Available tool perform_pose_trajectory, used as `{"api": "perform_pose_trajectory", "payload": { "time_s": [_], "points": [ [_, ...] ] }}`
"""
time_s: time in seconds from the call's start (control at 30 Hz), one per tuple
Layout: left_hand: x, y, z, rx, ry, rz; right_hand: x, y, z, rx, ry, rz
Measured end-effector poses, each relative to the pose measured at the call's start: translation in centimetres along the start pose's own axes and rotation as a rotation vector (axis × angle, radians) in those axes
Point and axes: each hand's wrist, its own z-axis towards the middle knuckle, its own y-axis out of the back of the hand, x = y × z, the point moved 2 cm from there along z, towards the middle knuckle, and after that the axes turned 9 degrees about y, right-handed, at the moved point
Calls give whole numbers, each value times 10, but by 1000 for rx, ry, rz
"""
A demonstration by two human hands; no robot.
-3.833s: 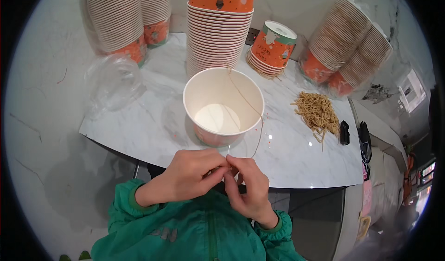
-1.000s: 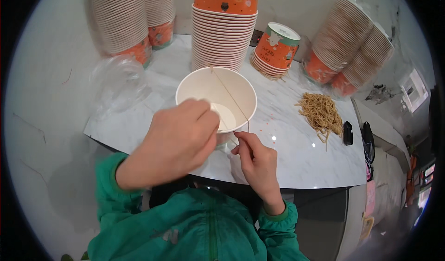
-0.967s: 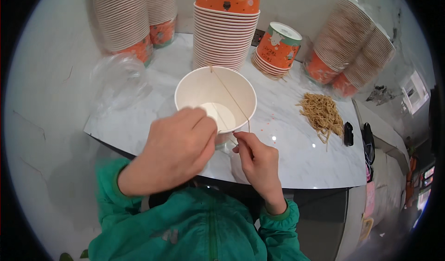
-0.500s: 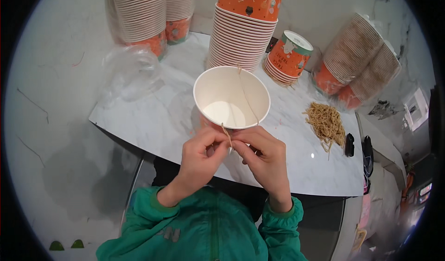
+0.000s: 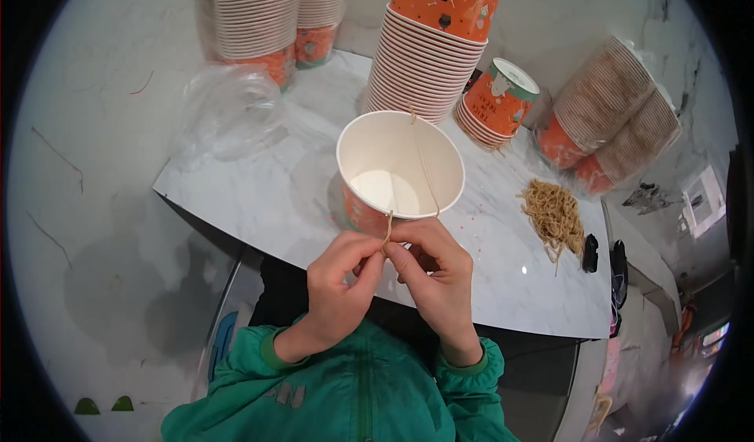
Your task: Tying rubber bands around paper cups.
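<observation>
An orange paper bucket (image 5: 367, 209) with a white inside stands upright in front of me near the table's front edge. A thin tan string (image 5: 422, 159) runs from its far rim down across the inside, and a piece of it hangs over the near rim. My left hand (image 5: 344, 277) pinches that string just below the near rim, thumb against fingers. Close beside it, my right hand (image 5: 432, 273) pinches the string too, fingers curled against the bucket's near side. The fingertips of both hands meet, and the string's end between them is hidden.
Behind the bucket rises a tall stack of orange buckets (image 5: 416, 73), upside down. A shorter stack (image 5: 499, 100) stands to its right. Bagged stacks (image 5: 255, 18) (image 5: 605, 100) flank the table. A tan string pile (image 5: 552, 214), a black object (image 5: 591, 253) and clear plastic (image 5: 228, 112) lie on the marble-patterned table (image 5: 259, 206).
The view has shifted slightly, so the table's things sit a little to the right. Both hands have come a little lower from the rim, still pinching the string.
</observation>
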Motion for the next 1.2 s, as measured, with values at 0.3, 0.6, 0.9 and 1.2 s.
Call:
{"api": "perform_pose_trajectory", "payload": {
  "time_s": [0.3, 0.6, 0.9, 1.2],
  "points": [
    [-7, 18, 25, 23, 104, 113, -11, -4, -6, -59, -223, 264],
    [-3, -5, 31, 160, 371, -226, -20, -3, -6, -33, -94, 104],
    [8, -5, 25, 223, 335, -377, -19, -2, -9, -116, -33, -55],
    [4, -11, 30, 211, 475, -526, -14, -1, -5, -119, 149, -254]
  ]
}}
